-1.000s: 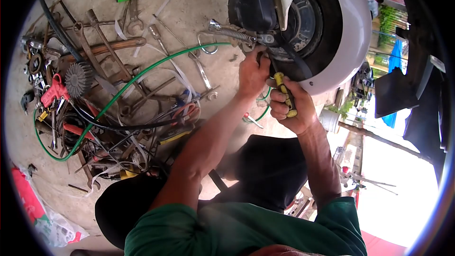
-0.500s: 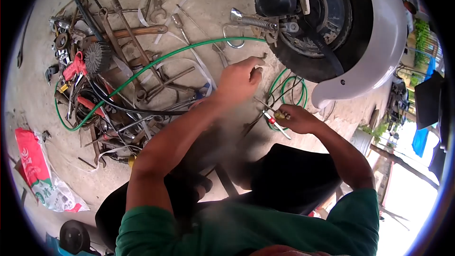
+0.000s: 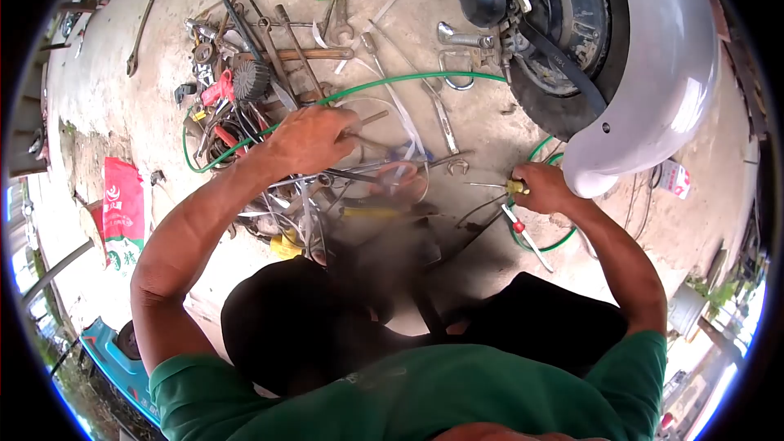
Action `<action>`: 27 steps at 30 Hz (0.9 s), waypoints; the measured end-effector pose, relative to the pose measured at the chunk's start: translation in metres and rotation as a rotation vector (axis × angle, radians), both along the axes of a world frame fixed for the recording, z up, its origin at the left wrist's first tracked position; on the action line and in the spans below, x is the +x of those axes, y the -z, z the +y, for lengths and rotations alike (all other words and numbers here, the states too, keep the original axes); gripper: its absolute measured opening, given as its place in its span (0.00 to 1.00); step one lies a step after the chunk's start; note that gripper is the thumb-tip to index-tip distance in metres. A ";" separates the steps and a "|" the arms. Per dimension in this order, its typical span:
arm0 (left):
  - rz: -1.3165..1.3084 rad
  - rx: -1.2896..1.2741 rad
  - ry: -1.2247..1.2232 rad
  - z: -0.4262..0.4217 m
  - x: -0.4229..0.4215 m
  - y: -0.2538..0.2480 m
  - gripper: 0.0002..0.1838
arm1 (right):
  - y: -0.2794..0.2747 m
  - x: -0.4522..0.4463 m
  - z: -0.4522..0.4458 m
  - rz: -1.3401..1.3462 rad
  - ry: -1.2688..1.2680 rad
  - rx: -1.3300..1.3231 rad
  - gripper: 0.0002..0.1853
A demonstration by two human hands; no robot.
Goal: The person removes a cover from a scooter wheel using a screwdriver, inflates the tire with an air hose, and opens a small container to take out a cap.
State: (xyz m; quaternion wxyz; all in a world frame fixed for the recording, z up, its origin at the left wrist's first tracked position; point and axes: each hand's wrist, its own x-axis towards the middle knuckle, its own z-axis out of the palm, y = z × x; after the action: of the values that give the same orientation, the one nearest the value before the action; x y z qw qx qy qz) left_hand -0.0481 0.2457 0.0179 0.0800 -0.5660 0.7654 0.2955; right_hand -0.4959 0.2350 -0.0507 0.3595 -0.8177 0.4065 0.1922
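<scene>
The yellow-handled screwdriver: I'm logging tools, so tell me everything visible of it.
The screwdriver has a slim, metallic shank and a yellow, plastic-looking handle, partly hidden by the right hand gripping it. It shows nearly level across the picture, shank toward the left edge, over the floor, below the tire. Its tip's shape is unclear.

Shirt (image 3: pixel 457 385) green, short-sleeved. Left sleeve (image 3: pixel 194 392), right sleeve (image 3: pixel 635 369) same green, both ending above elbow. Legwear (image 3: pixel 547 318) black, cut lost in shadow from here. Left hand (image 3: pixel 314 140), right hand (image 3: pixel 545 188) bare.
</scene>
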 end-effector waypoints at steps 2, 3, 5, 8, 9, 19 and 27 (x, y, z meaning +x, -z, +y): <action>-0.007 -0.111 -0.019 0.004 0.007 0.016 0.15 | -0.018 0.007 -0.003 0.021 -0.013 -0.006 0.14; 0.046 -0.145 -0.074 -0.010 0.010 0.021 0.15 | -0.024 0.008 0.000 0.042 -0.023 0.002 0.14; 0.240 -0.407 -0.170 -0.056 0.028 0.055 0.18 | -0.017 0.004 0.007 0.075 -0.034 0.015 0.14; 0.125 -0.621 -0.300 -0.128 0.035 0.073 0.19 | -0.021 0.012 0.010 -0.018 0.078 0.050 0.13; 0.089 -0.714 -0.264 -0.145 0.035 0.080 0.20 | -0.025 0.018 0.015 -0.070 0.152 0.066 0.12; -0.141 -0.836 -0.201 -0.204 0.020 0.110 0.17 | -0.096 0.122 0.053 -0.785 1.488 0.426 0.19; 0.693 -0.293 -0.182 -0.039 -0.026 0.044 0.20 | -0.106 0.153 0.054 -1.018 1.783 0.309 0.19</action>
State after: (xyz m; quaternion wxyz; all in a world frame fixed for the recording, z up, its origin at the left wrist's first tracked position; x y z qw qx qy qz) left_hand -0.0744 0.2067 -0.0257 -0.2916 -0.5037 0.7277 0.3629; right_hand -0.3433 0.2886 0.0557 0.6013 -0.1497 0.6350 -0.4614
